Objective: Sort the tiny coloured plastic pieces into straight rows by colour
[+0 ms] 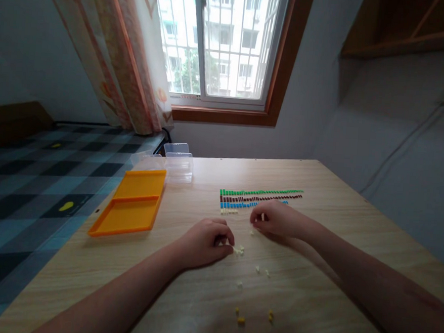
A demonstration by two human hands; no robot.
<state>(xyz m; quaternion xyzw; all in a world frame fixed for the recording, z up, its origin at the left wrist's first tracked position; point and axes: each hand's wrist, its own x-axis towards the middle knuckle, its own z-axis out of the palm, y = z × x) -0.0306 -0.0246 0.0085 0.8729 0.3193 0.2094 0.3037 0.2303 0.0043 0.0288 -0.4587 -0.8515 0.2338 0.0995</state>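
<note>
guess I'm lining up cream bits (pixel 241 250), left hand (pixel 206 240) and right hand (pixel 278 217) near-pinched, can't tell on what, placing wants care

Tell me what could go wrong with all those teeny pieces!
The right hand is so close to the blue row that it hides part of it, so a little bump might knock those pieces crooked. The left hand is beside loose cream pieces, which could get scattered. And the orange tray sits near the table's left edge, so a big nudge might push it off.
</note>
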